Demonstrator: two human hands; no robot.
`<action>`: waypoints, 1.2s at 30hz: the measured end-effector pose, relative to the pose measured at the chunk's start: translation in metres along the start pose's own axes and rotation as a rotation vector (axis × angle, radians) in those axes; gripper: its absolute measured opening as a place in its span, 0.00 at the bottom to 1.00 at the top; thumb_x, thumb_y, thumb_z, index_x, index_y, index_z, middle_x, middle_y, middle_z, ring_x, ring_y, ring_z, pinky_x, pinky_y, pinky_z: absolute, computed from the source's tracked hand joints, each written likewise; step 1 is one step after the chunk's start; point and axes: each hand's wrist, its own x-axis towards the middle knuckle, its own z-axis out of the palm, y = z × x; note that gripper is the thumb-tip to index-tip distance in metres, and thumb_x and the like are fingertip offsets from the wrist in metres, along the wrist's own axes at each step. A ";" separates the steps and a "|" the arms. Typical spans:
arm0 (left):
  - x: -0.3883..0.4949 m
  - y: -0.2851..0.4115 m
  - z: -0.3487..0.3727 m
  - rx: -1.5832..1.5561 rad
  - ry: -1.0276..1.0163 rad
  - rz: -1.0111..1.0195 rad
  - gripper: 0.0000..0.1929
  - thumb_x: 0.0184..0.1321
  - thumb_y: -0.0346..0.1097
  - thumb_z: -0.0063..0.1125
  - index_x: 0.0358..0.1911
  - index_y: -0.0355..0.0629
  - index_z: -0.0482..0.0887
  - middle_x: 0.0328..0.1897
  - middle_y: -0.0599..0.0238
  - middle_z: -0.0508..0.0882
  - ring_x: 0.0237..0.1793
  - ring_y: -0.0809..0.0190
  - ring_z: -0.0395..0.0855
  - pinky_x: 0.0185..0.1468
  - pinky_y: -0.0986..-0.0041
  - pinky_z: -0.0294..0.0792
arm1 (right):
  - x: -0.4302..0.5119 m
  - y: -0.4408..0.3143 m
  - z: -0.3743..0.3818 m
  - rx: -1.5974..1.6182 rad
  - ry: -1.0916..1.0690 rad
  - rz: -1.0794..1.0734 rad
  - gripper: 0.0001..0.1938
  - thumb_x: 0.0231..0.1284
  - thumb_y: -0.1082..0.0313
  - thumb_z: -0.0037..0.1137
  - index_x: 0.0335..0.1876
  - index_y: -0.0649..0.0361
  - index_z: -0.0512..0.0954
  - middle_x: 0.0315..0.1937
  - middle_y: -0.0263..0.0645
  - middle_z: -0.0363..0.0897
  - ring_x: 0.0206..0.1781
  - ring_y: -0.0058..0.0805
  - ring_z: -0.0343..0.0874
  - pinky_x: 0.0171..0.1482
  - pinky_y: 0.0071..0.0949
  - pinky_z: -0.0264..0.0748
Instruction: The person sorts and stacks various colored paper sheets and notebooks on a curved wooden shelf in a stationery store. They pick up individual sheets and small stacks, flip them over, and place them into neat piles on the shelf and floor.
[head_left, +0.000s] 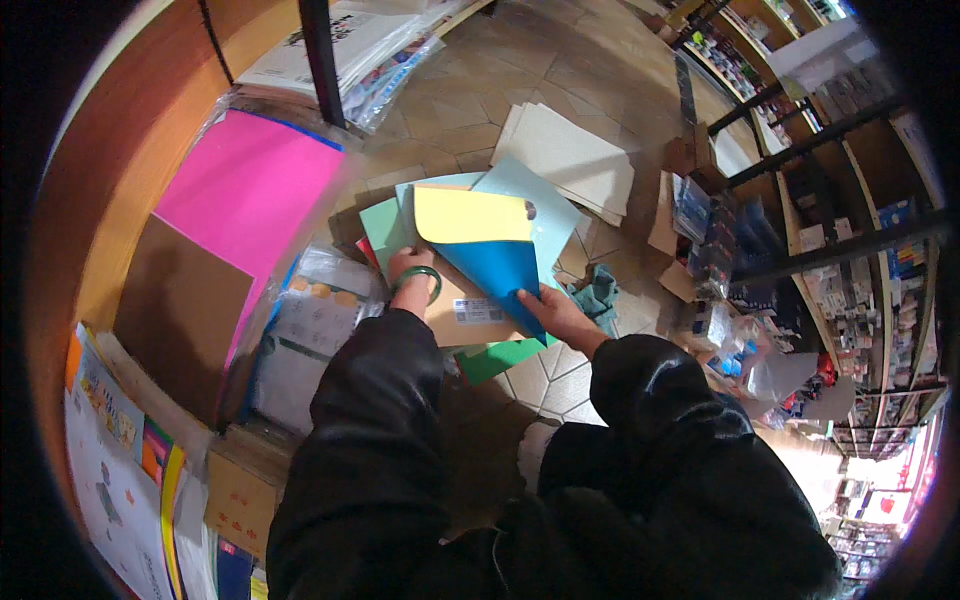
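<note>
My right hand (559, 311) pinches the lower corner of a blue sheet (499, 270), thumb on top. The far part of that sheet curls over beside a yellow face (471, 214); whether both are one sheet I cannot tell. At the left edge of the pile, my left hand (411, 270), with a dark green bangle (429, 281) at its wrist, is curled on the sheets, fingertips hidden. Under the blue sheet lies a tan card (465, 289) bearing a printed label (478, 310). Pale blue (529, 199), light green (384, 229) and darker green (495, 362) sheets fan out around it.
Cream sheets (570, 161) lie on the tiled floor (450, 112) beyond the pile. A teal cloth (596, 292) is crumpled at right. Wrapped pink card (247, 187) fills the left shelf, near a black post (321, 64). Stocked shelving (832, 247) and boxes line the right.
</note>
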 end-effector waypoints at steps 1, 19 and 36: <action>0.001 0.000 0.001 -0.214 -0.011 -0.030 0.15 0.43 0.41 0.64 0.31 0.38 0.84 0.32 0.59 0.86 0.35 0.64 0.82 0.40 0.69 0.71 | 0.002 -0.004 -0.005 -0.024 0.027 0.048 0.21 0.68 0.51 0.43 0.51 0.62 0.71 0.37 0.36 0.78 0.39 0.25 0.74 0.46 0.27 0.72; -0.093 -0.004 -0.063 -1.026 -0.387 0.133 0.21 0.54 0.19 0.54 0.53 0.34 0.69 0.49 0.59 0.79 0.48 0.61 0.76 0.53 0.69 0.68 | -0.045 0.219 -0.113 0.043 0.923 -0.146 0.20 0.61 0.73 0.50 0.59 0.63 0.64 0.56 0.45 0.66 0.54 0.38 0.70 0.52 0.35 0.71; -0.227 0.107 -0.107 0.495 0.002 1.178 0.17 0.50 0.24 0.49 0.45 0.39 0.80 0.47 0.56 0.82 0.47 0.51 0.80 0.49 0.65 0.72 | -0.036 0.003 -0.021 1.796 -0.310 -0.269 0.38 0.62 0.36 0.39 0.69 0.57 0.53 0.65 0.47 0.61 0.64 0.43 0.65 0.61 0.45 0.67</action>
